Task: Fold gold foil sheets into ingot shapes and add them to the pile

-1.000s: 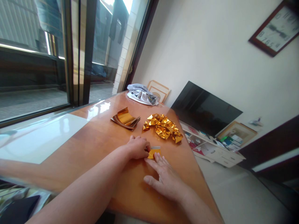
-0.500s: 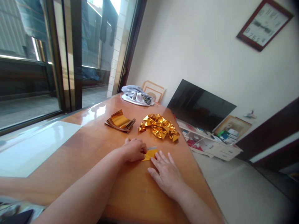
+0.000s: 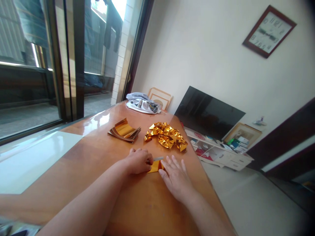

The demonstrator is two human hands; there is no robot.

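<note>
A sheet of gold foil paper (image 3: 154,166) lies on the brown table, partly hidden under my hands. My left hand (image 3: 139,160) is closed at the paper's left end, fingers curled down on it. A thin pale grey strip (image 3: 158,158) sticks out from the left fingers along the far edge; whether it is a tool or part of the sheet I cannot tell. My right hand (image 3: 176,179) lies with fingers spread, fingertips touching the right end, where a fold stands up. Beyond are a stack of gold paper sheets (image 3: 126,130) and a heap of folded gold foil pieces (image 3: 167,135).
Folded grey and white cloth (image 3: 142,102) rests at the table's far end, with framed boards (image 3: 161,96) behind. To the right stand a television (image 3: 209,113) and a white cabinet (image 3: 221,155). A white sheet (image 3: 36,160) covers the table's left side; glass doors are beyond it.
The right end of the gold paper, flat before, now shows a raised fold by my right fingertips. My right hand has shifted slightly. The whole view has tilted a little.
</note>
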